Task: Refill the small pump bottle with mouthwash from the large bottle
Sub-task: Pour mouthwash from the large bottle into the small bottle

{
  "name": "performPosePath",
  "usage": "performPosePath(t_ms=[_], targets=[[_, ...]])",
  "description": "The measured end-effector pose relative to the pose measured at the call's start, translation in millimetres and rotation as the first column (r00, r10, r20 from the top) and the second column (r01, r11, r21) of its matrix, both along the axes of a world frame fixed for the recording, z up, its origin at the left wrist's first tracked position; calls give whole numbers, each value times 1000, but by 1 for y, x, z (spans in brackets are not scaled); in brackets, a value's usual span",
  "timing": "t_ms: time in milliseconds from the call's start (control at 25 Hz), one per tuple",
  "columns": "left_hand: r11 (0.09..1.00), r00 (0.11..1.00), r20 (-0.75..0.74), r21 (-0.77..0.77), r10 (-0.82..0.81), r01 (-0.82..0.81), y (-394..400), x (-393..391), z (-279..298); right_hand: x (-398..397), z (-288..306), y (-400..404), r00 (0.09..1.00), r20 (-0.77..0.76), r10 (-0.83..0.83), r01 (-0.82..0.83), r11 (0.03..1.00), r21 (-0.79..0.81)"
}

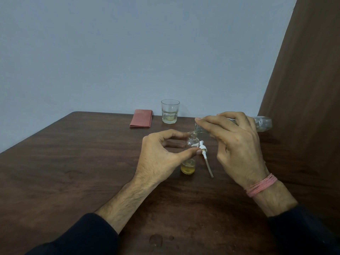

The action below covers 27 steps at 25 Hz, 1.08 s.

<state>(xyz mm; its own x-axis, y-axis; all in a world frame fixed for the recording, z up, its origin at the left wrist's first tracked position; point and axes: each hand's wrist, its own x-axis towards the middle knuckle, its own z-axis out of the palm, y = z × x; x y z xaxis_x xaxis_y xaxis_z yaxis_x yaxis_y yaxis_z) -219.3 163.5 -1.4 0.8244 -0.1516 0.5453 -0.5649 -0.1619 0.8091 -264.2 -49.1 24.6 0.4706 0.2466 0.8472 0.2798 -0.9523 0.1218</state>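
Left hand (161,153) curled around the small pump bottle (191,144), thumb and fingertips pinching its clear shoulder just below the open neck, holding it upright on the wooden table (73,162). Right hand (233,144) wrapped around the large bottle (261,123), gripping it tipped nearly level, base out to the right, mouth lowered right at the small bottle's neck. Pink thread band (261,184) wound around the right wrist; dark sleeves (82,236) on both forearms.

Small bottle of clear glass or plastic, mostly transparent in the upper part, with a shallow layer of yellow liquid (187,168) at the bottom. Large bottle clear as well, contents hard to tell behind the fingers. Whether liquid is running between the two mouths cannot be told.

Just beside the small bottle, to its right, the removed white pump head (203,148) lying on the table, its dip tube (208,167) stretching toward the camera.

Farther back, near the wall, a faceted drinking glass (170,111) standing upright with a little pale liquid at the bottom. To its left, a folded pinkish-red cloth (141,118) lying flat. Near the front edge, a few wet spots (156,240) on the tabletop.
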Motion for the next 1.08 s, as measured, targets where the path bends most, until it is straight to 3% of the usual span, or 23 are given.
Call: performPosePath(t_ms=[1080], targets=[[1000, 1000, -15, 3, 10, -10, 1, 1, -1, 0, 1, 1, 1000, 4, -7, 7, 1000, -6]])
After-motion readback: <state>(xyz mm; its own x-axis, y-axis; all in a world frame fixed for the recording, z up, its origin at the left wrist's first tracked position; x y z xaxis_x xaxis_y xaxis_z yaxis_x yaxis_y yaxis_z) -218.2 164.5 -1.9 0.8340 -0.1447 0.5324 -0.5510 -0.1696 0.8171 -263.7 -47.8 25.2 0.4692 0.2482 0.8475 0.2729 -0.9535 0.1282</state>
